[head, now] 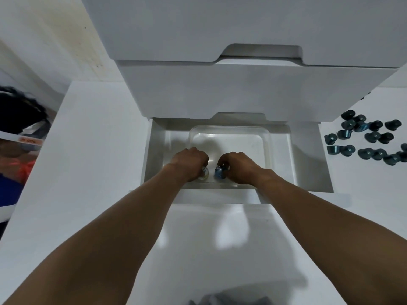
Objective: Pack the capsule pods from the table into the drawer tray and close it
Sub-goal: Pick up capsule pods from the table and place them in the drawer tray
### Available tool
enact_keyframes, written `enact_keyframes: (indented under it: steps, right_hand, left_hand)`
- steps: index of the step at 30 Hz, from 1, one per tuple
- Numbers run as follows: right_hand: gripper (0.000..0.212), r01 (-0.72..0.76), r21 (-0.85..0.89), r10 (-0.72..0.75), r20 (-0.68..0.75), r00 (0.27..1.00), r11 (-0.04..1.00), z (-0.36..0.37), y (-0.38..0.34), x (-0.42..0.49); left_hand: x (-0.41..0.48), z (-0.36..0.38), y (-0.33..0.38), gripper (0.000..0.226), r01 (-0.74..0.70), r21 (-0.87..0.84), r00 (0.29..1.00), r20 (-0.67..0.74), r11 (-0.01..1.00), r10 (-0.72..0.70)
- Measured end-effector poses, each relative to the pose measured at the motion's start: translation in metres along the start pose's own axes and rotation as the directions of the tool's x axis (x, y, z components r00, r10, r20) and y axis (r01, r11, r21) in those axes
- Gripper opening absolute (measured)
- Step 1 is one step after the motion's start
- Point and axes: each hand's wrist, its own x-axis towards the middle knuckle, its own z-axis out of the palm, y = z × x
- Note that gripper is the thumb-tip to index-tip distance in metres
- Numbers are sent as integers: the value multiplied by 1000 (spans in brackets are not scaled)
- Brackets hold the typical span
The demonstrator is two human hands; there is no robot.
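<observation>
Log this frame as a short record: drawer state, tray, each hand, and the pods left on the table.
drawer: open, bottom of the white unit
tray: clear plastic, inside the drawer, far part bare
left hand: in tray's near edge, closed on a pod
right hand: in tray's near edge, closed on a blue pod
loose pods: dark teal cluster on table, right of drawer
</observation>
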Motion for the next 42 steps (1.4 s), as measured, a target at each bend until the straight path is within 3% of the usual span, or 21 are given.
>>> enact_keyframes:
  steps: [22,27,35,42]
  right_hand:
    - [27,87,-10,-87,47,995,996,8,-21,8]
    - [35,55,4,-55,40,998,998,8,-18,7]
    - [37,29,-96,-38,-95,995,995,-24,-9,-12]
    - [41,91,-167,-144,-344,928,982,-60,-7,-58]
  left_hand:
    - [0,3,-4,27,71,-9,997,14,997,-71]
    - [-4,2,-7,39,62,-28,998,-14,998,-62]
    - [-36,-21,-7,38,97,-62,968,-227,993,-109]
    - [-81,-36,30,39,69,-136,817,-561,988,-134]
